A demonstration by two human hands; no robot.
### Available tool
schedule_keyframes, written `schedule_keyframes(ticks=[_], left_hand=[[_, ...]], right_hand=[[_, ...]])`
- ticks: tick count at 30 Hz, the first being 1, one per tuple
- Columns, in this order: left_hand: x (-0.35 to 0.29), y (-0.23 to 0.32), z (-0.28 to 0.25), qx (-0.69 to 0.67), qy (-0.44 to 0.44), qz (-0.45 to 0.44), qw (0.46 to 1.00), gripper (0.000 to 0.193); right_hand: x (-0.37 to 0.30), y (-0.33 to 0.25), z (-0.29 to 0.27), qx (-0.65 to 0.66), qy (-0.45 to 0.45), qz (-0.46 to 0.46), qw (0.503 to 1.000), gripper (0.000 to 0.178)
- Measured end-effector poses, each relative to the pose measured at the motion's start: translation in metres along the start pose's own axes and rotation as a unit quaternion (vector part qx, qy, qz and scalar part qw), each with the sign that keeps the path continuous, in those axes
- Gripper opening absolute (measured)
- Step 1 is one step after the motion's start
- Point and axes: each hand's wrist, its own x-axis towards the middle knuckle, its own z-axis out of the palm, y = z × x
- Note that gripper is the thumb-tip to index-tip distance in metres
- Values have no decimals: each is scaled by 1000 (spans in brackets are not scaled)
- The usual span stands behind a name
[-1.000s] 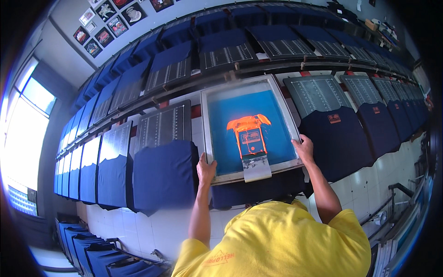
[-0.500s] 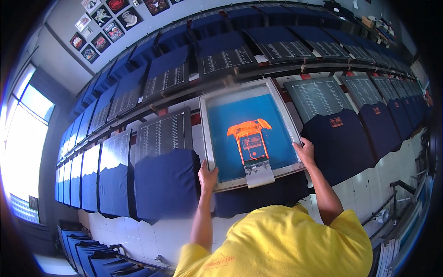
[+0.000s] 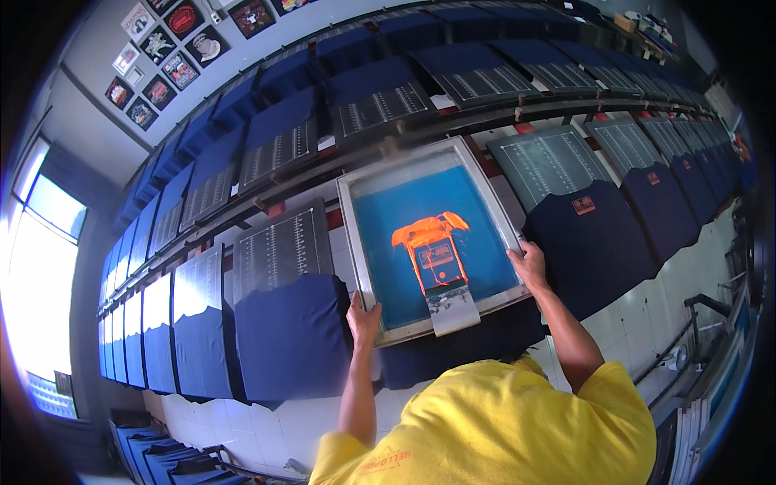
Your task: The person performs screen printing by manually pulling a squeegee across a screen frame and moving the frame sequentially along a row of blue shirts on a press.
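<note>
Gripped a pale rectangular frame [image 3: 353, 234] by its two long sides, with the left hand [image 3: 364, 323] closed on the left rail close to the near corner and with the right hand [image 3: 529, 265] closed on the right rail, slightly farther from the near edge. Held the frame between ruled boards on either side, above a dark blue cloth [image 3: 461, 353] showing past its near edge. Left any contact between frame and cloth hidden, impossible to tell from this angle. Had blue mesh [image 3: 489, 259] stretched inside the frame, with orange ink [image 3: 432, 232] smeared in a thick band across the middle and trailing in thin lines along both sides of a dark rectangle [image 3: 436, 271]. Had a grey strip [image 3: 454, 314] lying over the near rail, its near end jutting beyond. Wore a yellow shirt [image 3: 485, 420]. Worked just beside a left board [image 3: 279, 242] half covered by a navy shirt [image 3: 291, 335], and near a right board [image 3: 550, 166] draped with another dark garment [image 3: 594, 250] bearing a small orange print [image 3: 583, 205]. Faced far rows of boards and blue cloth [image 3: 372, 77], with pictures [image 3: 206, 46] on the far left wall and a bright window [image 3: 48, 267] at left.
</note>
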Motion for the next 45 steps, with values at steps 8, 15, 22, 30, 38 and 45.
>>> schedule_keyframes(ticks=[8,15,22,30,38,45], left_hand=[[-1,-1,0,-70,-4,13,997,69],[-2,-12,8,-39,26,47,998,73],[-5,-4,1,28,33,33,998,67],[-3,-4,2,51,27,33,998,64],[3,-11,1,81,46,35,995,64],[-24,35,-19,112,87,76,987,51]], right_hand=[[-2,-15,-6,32,17,-29,999,33],[-1,-11,2,13,31,-2,999,39],[-3,-19,-1,0,-11,11,1000,38],[-8,-28,-3,79,92,-41,992,39],[-12,-33,-7,112,136,-127,976,35],[-41,-68,-24,111,-61,-242,962,42]])
